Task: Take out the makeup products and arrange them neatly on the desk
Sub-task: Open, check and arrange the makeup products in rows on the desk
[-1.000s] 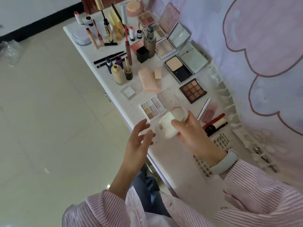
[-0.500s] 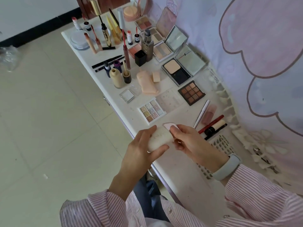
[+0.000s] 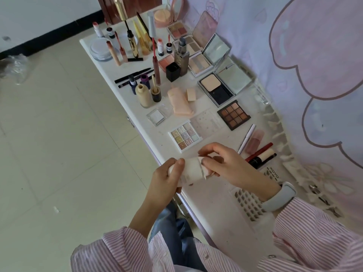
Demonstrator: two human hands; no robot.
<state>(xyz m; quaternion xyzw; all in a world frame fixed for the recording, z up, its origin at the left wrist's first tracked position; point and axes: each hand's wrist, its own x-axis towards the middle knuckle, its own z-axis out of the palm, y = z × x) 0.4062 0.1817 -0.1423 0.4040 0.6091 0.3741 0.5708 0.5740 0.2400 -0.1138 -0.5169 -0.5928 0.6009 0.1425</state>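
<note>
Both hands hold a small white carton over the near edge of the white desk. My left hand grips the carton's left end. My right hand pinches the opened pink flap at its right end. Makeup lies spread over the desk: a pastel glitter palette just beyond the hands, a brown eyeshadow palette, an open powder compact, peach sponges, a beige foundation bottle, and lipsticks and pencils to the right.
Upright lip glosses, mascara and open mirrored palettes crowd the far end of the desk. A lash tray lies under my right wrist. A pink and lilac wall hanging borders the desk's right side; tiled floor lies to the left.
A second ago my right hand alone held the carton with my left hand open beside it. My left hand has since gripped it, and my right hand has opened the end flap.
</note>
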